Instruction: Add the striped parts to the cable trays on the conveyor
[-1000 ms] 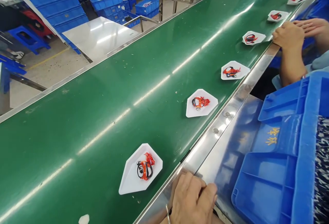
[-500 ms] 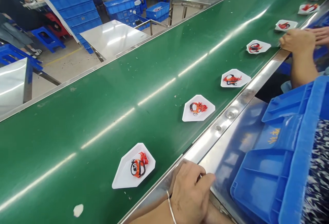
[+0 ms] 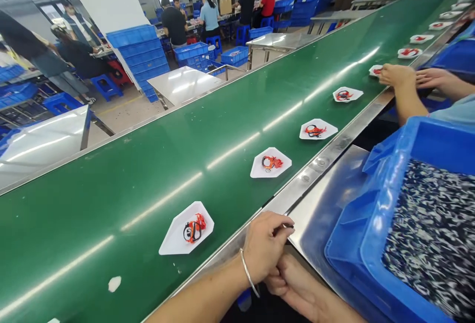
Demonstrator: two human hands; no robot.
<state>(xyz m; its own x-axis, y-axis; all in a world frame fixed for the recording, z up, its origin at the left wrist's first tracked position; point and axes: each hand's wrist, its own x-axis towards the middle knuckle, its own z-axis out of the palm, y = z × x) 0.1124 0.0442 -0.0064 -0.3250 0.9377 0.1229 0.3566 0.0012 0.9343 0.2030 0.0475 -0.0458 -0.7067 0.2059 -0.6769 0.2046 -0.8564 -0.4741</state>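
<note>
My left hand (image 3: 264, 244), with a silver bangle (image 3: 248, 272) at the wrist, is over the conveyor's metal edge. Its thumb and fingers pinch together; a tiny dark bit shows at the tips, too small to name. Below it, my right hand (image 3: 287, 278) has its fingers curled, partly hidden by the left, and I cannot make out whether anything is in it. Left of my hands, a white angular tray (image 3: 172, 236) lies on the green belt, holding a bundle of red, orange and black pieces (image 3: 194, 228). Similar trays (image 3: 256, 169) run up the belt.
A blue crate (image 3: 371, 244) full of small black-and-white pieces (image 3: 430, 234) stands at right on a metal surface. A co-worker's hands (image 3: 403, 75) reach over a tray farther up. White scraps (image 3: 115, 284) lie on the green belt (image 3: 148, 174). Metal tables (image 3: 185, 83) stand beyond.
My view has tilted up, showing more of the room and of the crate's contents. My right hand now shows beneath the left. The co-worker's hands are now at a tray.
</note>
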